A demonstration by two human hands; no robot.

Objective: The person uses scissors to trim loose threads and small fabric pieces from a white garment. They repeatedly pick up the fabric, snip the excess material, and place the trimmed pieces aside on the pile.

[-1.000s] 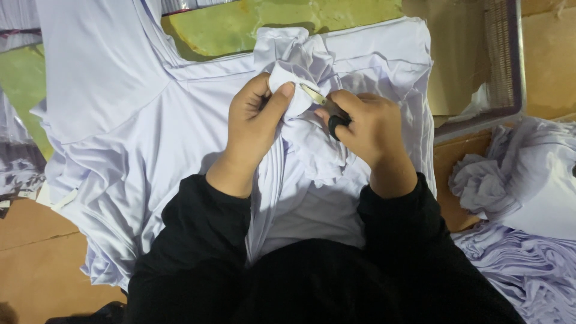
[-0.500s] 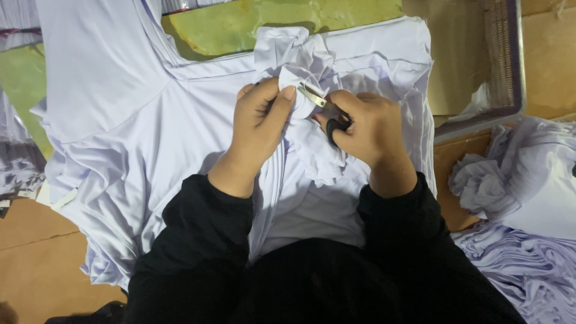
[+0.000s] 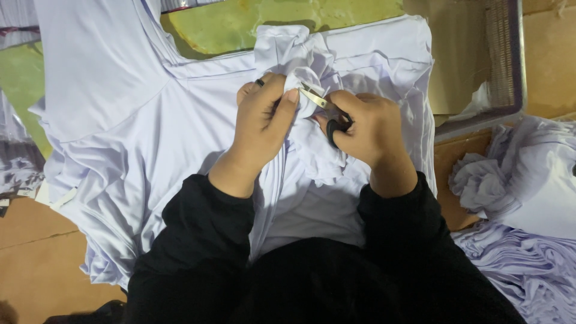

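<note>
A pale lilac-white garment (image 3: 132,132) lies spread over my lap and the work surface. My left hand (image 3: 261,123) pinches a bunched fold of this garment near its middle, thumb pressed on the cloth. My right hand (image 3: 366,129) grips a small pair of thread snips (image 3: 324,105) with a black handle; the metal blades point up-left and touch the pinched fold beside my left thumb. Both arms wear black sleeves.
A yellow-green surface (image 3: 252,21) shows beyond the garment. A wire mesh basket (image 3: 504,60) stands at the upper right. More pale garments (image 3: 528,180) are piled at the right. Brown cardboard (image 3: 36,252) lies at the lower left.
My hands have shifted slightly on the bunched fold; the snips' blades have moved a little closer to my left thumb. The garment otherwise lies as before.
</note>
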